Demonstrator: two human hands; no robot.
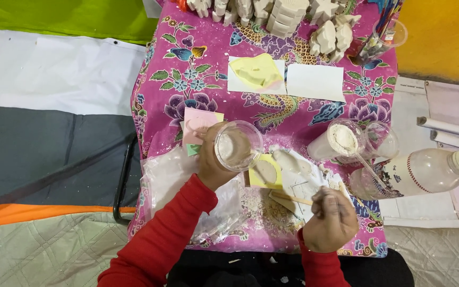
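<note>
left hand [213, 162] grips tilted clear cup [238, 145], mouth facing right; right hand [329, 218] pinches wooden stick [292, 198] pointing left.

Pink floral tablecloth [197, 79], yellow wall [447, 37], quilted floor mat [38, 250].

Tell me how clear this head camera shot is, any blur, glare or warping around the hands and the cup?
Head view: light is soft and even, with no hard shadows on the pink floral cloth. The left hand and its clear plastic cup look fairly sharp, with little glare on the cup; the right hand and wooden stick are slightly smeared. Edges bow a little, as from a wide lens.
</note>
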